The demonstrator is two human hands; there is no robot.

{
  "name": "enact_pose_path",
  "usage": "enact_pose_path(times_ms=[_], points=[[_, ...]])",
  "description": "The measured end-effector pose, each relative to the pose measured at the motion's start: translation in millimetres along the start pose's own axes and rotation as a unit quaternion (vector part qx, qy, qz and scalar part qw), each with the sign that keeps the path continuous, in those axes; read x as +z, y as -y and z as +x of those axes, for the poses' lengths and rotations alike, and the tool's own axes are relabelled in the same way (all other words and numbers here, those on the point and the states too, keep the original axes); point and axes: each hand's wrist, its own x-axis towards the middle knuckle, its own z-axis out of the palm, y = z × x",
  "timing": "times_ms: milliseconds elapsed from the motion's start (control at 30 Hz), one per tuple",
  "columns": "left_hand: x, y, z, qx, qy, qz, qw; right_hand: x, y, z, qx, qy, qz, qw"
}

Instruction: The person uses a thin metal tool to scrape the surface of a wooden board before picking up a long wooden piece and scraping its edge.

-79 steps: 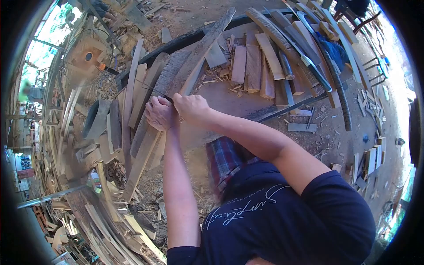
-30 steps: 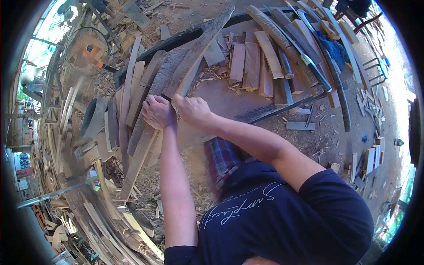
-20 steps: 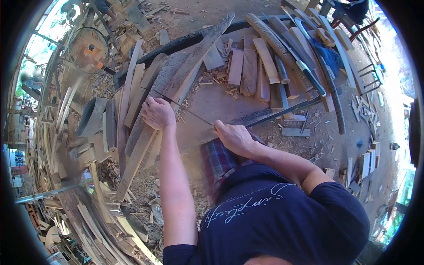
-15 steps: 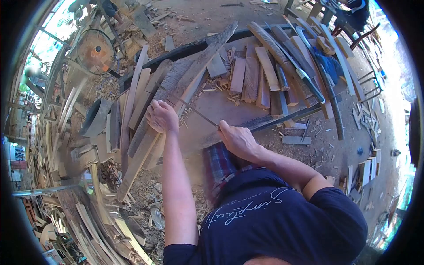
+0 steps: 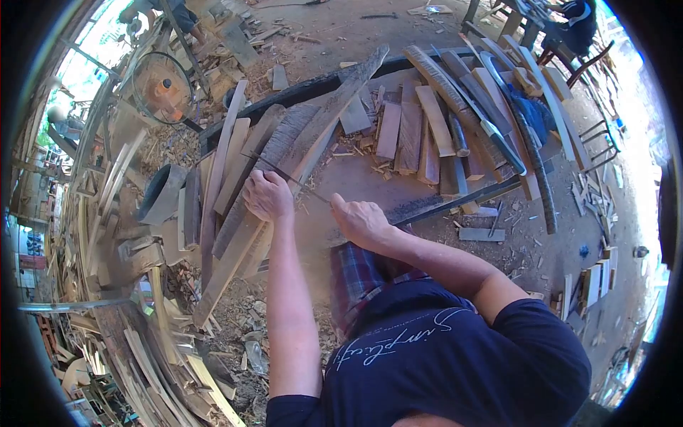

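Note:
My right hand (image 5: 364, 224) is closed round the near end of a long, thin dark rod-like tool (image 5: 299, 182), whose exact kind I cannot make out. The tool slants up and left across a rough, dark-ridged wooden plank (image 5: 288, 135). Over that plank my left hand (image 5: 269, 195) is closed with curled fingers, gripping its edge just below the tool. The plank lies aslant over a low workbench (image 5: 348, 174), beside a long pale-edged board (image 5: 327, 117). My left fingertips are partly hidden.
Cut wooden pieces (image 5: 408, 135) and a curved dark strip (image 5: 537, 171) lie on the right of the bench. A round wire guard (image 5: 163, 87) stands at upper left. Stacked offcuts (image 5: 153, 370) fill lower left. Another person (image 5: 573, 25) sits at upper right.
My right hand has moved up and left with the tool, closer to my left hand. My left hand keeps its place on the plank. The whole view has shifted slightly.

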Motion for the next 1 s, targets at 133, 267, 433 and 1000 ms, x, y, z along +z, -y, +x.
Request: enact_pose_path(times_ms=[133,267,433,1000], points=[[4.4,1.1,-3.0,0.020,-0.013,0.016,1.000,8.7,14.9,55.9,-0.021,0.016,-0.002,1.000],[3.1,-1.8,-2.5,0.013,-0.028,0.030,0.999,11.3,31.9,90.4,-0.053,-0.016,-0.021,0.998],[2.4,-3.2,1.3,0.006,-0.019,0.027,0.999,-5.5,16.4,20.8,0.024,0.050,-0.032,0.998],[0.2,-2.2,-4.0,0.023,-0.025,0.044,0.998,18.5,31.0,85.0,-0.004,0.004,-0.015,1.000]])
